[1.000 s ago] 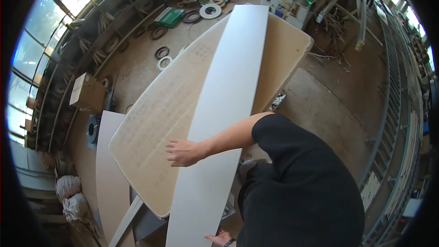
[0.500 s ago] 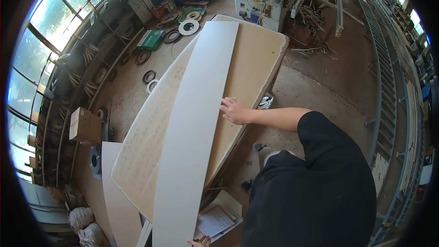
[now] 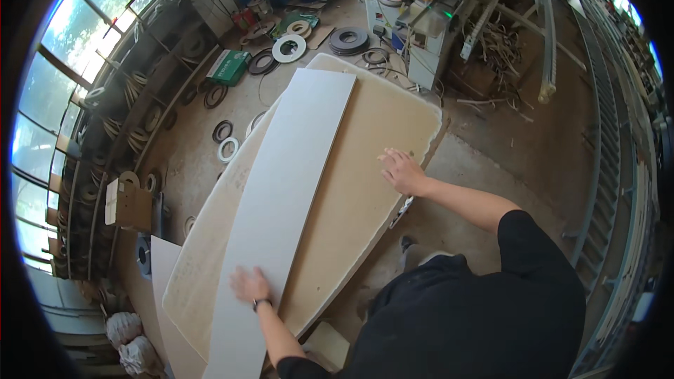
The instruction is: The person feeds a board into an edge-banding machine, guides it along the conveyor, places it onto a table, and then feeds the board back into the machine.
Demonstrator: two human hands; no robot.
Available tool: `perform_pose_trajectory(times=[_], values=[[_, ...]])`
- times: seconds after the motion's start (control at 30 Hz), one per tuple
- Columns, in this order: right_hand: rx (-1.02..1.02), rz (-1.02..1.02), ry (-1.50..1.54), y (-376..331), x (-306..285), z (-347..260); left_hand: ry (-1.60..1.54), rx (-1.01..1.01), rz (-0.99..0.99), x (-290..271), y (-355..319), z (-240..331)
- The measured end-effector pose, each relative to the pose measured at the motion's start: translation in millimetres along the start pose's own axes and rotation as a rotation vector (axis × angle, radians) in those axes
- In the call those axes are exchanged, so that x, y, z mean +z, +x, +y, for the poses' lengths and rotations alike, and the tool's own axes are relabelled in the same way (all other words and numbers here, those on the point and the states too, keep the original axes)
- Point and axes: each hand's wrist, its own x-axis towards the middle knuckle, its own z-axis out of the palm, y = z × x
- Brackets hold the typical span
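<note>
A long white panel [image 3: 281, 189] lies lengthwise on a tan, worn-edged tabletop [image 3: 379, 126]. My left hand [image 3: 250, 285], with a dark band at the wrist, is over the panel's near part. Its fingers are spread and a little blurred; whether the palm presses on the surface I cannot tell. Over the bare tan area to the right of the panel is my right hand [image 3: 403, 173], its fingers loosely apart and nothing in them. It is apart from the panel's edge.
Rolls of edging strip [image 3: 288, 48] and a green box [image 3: 229, 67] lie on the floor beyond the table. Racks of coils line the left wall. A cardboard box [image 3: 128, 205] stands at the left. Metal roller rails [image 3: 604, 140] run along the right.
My right hand has left the panel's edge and moved right over the tabletop. My left hand has come up from the near edge onto the panel. The panel's far end sits nearer me.
</note>
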Motion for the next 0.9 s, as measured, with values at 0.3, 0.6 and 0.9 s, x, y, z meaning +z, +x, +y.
perform_pose_trajectory(times=[0.3,0.6,0.9], values=[[0.169,-0.067,-0.01,94.3,-38.5,115.9,-0.055,0.323,0.069,-22.3,123.2,252.2],[0.129,-0.052,0.077,246.1,-35.9,211.4,-0.114,0.361,0.157,-22.3,47.2,323.0],[0.13,-0.477,0.569,328.8,22.7,249.0,-0.064,0.109,0.223,2.9,-34.8,376.8]])
